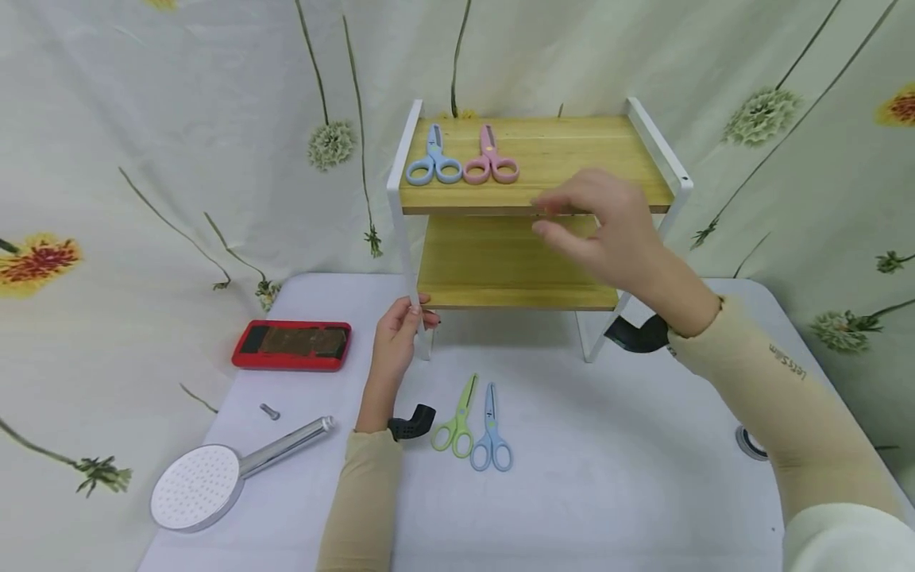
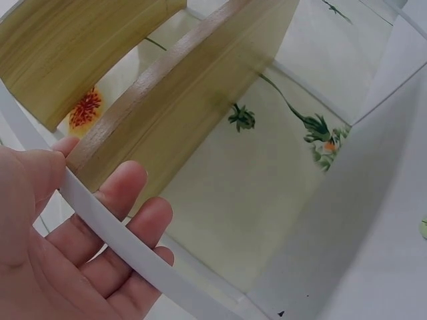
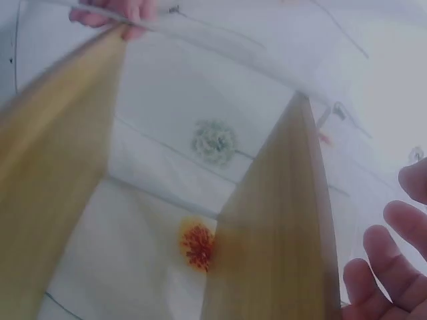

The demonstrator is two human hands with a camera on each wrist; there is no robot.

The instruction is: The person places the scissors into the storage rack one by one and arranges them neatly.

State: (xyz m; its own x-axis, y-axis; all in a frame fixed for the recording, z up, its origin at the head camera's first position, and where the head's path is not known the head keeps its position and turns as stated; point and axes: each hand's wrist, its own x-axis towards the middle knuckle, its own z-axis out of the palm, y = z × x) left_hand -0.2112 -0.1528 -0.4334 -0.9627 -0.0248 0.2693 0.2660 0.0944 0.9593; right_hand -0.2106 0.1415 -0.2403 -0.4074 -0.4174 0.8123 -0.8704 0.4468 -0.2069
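Observation:
A two-tier wooden rack [image 1: 572,151] with a white metal frame stands at the back of the white table [image 1: 615,485]. On its top board lie blue scissors [image 1: 433,159] and pink scissors [image 1: 491,156]. My left hand [image 1: 415,311] grips the rack's front left leg; in the left wrist view the white leg [image 2: 133,250] runs between thumb and fingers [image 2: 123,190]. My right hand [image 1: 568,218] hovers in front of the top board's front edge, fingers relaxed and holding nothing. The right wrist view shows its fingers [image 3: 393,267] beside a board [image 3: 273,227].
Green scissors [image 1: 455,419] and a second blue pair [image 1: 490,433] lie on the table in front of the rack. To the left are a red phone-like case [image 1: 293,345], a small screw [image 1: 269,411] and a shower head [image 1: 221,474]. A floral cloth hangs behind.

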